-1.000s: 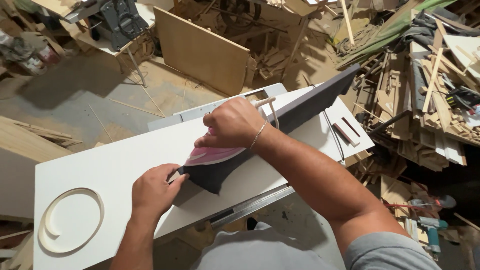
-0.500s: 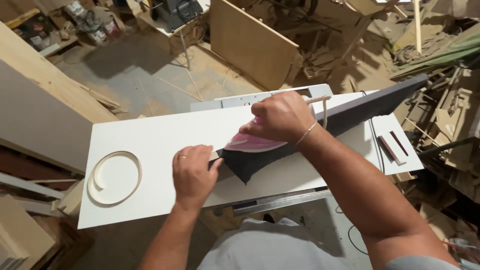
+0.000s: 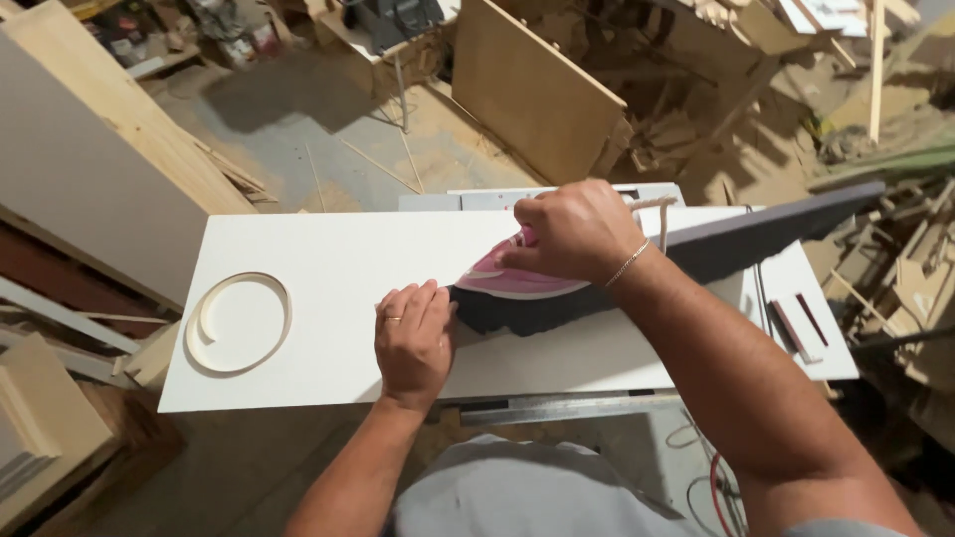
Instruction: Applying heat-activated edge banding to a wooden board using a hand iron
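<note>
- My right hand grips the handle of a pink clothes iron, pressing it on the dark panel's edge.
- My left hand lies flat, fingers together, on the white board, touching the panel's near end just left of the iron.
- Well left of that hand lies a coil of pale edge banding.
- Beyond my right forearm sit two dark strips.

Coiled edging strip, plywood sheet — wood offcuts, sawdusty floor
</note>
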